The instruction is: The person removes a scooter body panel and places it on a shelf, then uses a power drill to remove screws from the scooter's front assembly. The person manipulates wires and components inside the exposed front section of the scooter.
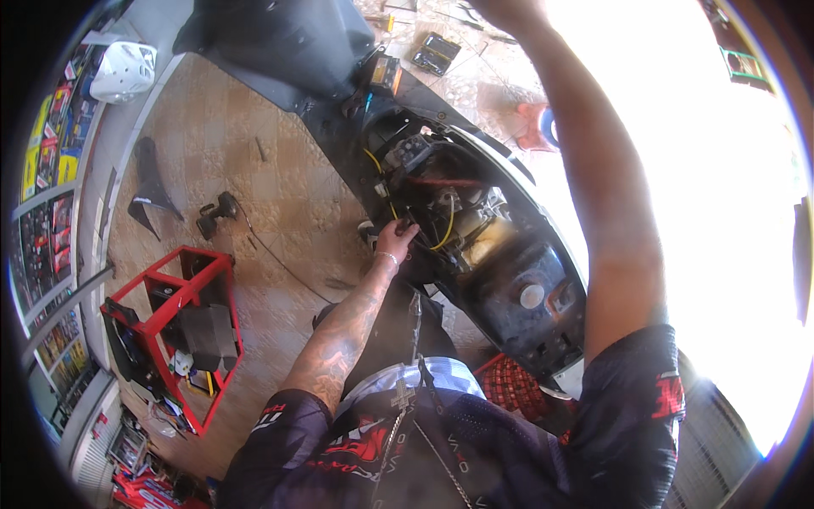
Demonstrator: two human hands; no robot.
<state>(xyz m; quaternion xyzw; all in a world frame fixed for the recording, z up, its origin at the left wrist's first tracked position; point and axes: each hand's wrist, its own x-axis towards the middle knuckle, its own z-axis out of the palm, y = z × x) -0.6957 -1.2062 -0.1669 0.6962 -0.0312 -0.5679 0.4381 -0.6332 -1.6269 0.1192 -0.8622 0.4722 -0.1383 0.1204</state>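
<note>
L hand [395,238] pinches yellow wire [447,231] at scooter bay [517,288] edge; R hand [509,10] up, grip unclear

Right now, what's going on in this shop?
A person leans over an opened scooter with its covers off. The left hand reaches into the exposed wiring beside the engine bay, fingers on or among the cables. The right hand is raised up at the picture's top edge; what it holds, if anything, cannot be seen. A red cart, a loose black panel and a tool case sit on the tiled floor.
</note>
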